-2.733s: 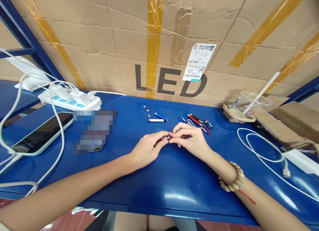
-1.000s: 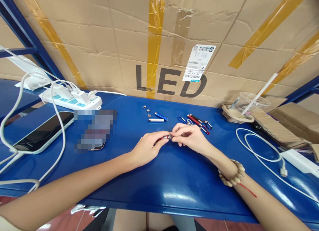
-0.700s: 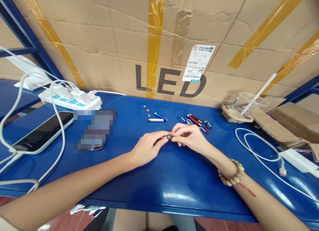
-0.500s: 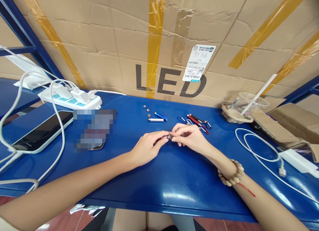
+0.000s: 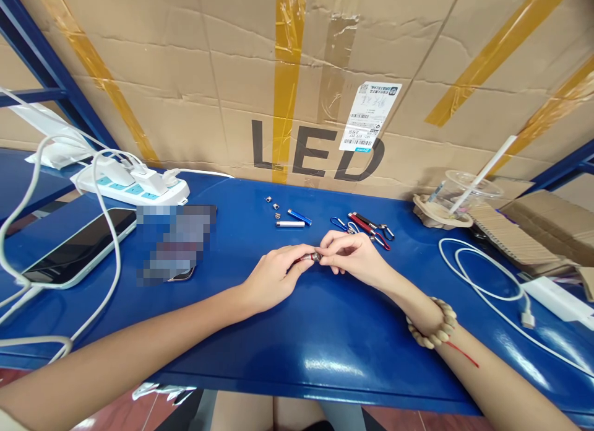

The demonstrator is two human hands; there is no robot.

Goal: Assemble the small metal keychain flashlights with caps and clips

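Between thumb and fingers, my left hand point(image 5: 273, 279) holds a small red flashlight point(image 5: 307, 257), its body mostly covered by the fingers. My right hand point(image 5: 355, 257) is closed in a pinch at the shiny metal end of it; the fingertips hide the exact contact. Just beyond lie a silver tube point(image 5: 290, 224) and a blue tube point(image 5: 299, 217), with several tiny metal caps point(image 5: 276, 206) beside them. Behind my right hand are a red tube point(image 5: 359, 223) and a black tube point(image 5: 363, 220), among small carabiner clips point(image 5: 382, 241).
A large cardboard box point(image 5: 185, 78) stands along the back of the blue table point(image 5: 297, 344). On the left are a power strip point(image 5: 139, 192), a phone point(image 5: 78, 248) and white cables. To the right sit a plastic cup point(image 5: 468, 195), a coiled white cable point(image 5: 464, 276) and cardboard pieces point(image 5: 552, 214).
Both hands stay at the same spot, closed on the red flashlight. Only a very slight shift of the view shows.
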